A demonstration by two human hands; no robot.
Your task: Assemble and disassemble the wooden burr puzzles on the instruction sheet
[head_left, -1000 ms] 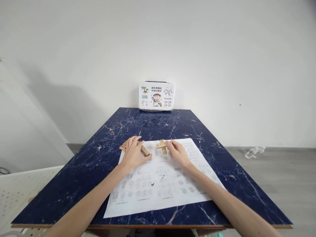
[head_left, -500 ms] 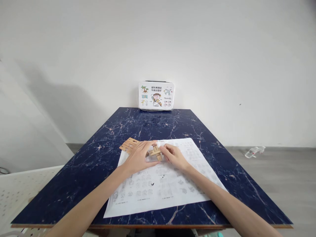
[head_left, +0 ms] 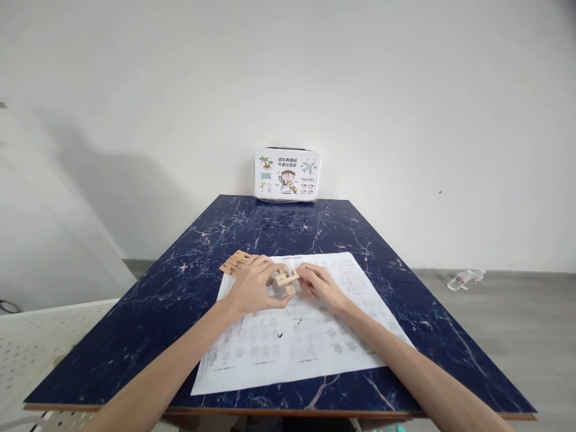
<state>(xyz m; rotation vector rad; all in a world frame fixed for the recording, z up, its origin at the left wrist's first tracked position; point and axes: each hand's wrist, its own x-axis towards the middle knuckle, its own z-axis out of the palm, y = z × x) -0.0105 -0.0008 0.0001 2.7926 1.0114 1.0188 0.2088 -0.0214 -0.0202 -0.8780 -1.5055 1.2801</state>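
Both my hands meet over the far part of a white printed sheet [head_left: 292,342] on a dark blue marbled table [head_left: 180,300]. My left hand [head_left: 252,288] and my right hand [head_left: 320,287] each pinch a side of a small assembly of notched wooden pieces [head_left: 286,279], held just above the paper. Fingers of both hands are curled around it. A flat group of several loose wooden pieces [head_left: 234,262] lies on the table just beyond my left hand, at the sheet's far left corner.
A white tin case with cartoon travel pictures [head_left: 287,174] stands against the wall at the table's far edge. A plastic bottle [head_left: 463,278] lies on the grey floor to the right. A white perforated surface [head_left: 40,342] sits low at the left.
My left hand left the loose pieces and joined my right hand. The wooden assembly moved left and nearer to me, and is now held between both hands.
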